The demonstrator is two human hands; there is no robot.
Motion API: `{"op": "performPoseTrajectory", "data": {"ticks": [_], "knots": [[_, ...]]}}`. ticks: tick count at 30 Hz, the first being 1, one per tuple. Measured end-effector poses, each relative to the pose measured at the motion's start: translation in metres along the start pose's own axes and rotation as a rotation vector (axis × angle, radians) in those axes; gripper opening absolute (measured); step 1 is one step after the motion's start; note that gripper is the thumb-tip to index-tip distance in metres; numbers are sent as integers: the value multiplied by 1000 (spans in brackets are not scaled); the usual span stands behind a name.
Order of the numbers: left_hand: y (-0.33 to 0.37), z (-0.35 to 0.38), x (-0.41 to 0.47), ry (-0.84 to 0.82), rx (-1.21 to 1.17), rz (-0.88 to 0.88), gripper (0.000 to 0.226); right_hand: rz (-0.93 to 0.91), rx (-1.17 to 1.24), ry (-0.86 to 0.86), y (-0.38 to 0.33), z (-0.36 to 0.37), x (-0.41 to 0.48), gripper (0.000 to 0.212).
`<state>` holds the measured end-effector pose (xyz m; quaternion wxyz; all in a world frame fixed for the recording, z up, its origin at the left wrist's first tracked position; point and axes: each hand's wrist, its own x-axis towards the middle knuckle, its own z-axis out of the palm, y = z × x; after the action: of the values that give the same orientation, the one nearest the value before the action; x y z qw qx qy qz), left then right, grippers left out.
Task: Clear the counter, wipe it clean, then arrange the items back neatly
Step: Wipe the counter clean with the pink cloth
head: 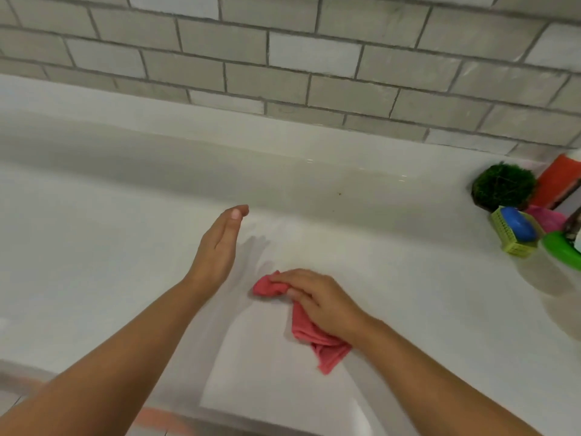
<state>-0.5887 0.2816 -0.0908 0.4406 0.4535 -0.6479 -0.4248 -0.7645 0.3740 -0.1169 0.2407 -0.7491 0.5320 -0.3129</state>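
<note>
A white counter point(110, 247) fills most of the view. My right hand point(317, 297) presses a crumpled pink cloth point(303, 328) flat onto the counter near its middle; the cloth sticks out in front of the fingers and behind the wrist. My left hand point(220, 247) hovers just left of it, edge-on, fingers straight and together, holding nothing. At the far right several items are bunched: a round green moss ball point(503, 185), an orange-red bottle point(558, 184), a yellow-green basket point(511, 237) with a blue object point(518, 226) in it, a pink item point(545, 217) and a green object point(562, 250).
A grey brick-tile wall point(283, 58) runs along the back of the counter. The counter's front edge point(78, 377) crosses the bottom left, with floor below it. A small dark speck point(339, 193) lies on the counter toward the back.
</note>
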Motion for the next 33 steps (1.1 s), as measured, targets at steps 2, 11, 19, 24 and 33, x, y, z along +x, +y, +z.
{"op": "performPoseTrajectory", "data": {"ticks": [2,11,19,24,33], "knots": [[-3,-16,-10,11,23,-6,44,51,120,132,-1,-20,-2,26],[-22,-82,-62,69,100,-66,45,524,-477,233,83,-61,41,59],[-2,-99,-83,69,90,-20,47,-65,-263,47,-80,90,2,53],[19,-107,-87,84,56,32,45,-264,-53,-174,-136,117,-36,47],[11,-116,-117,24,74,24,50,580,-263,376,-28,11,-25,40]]}}
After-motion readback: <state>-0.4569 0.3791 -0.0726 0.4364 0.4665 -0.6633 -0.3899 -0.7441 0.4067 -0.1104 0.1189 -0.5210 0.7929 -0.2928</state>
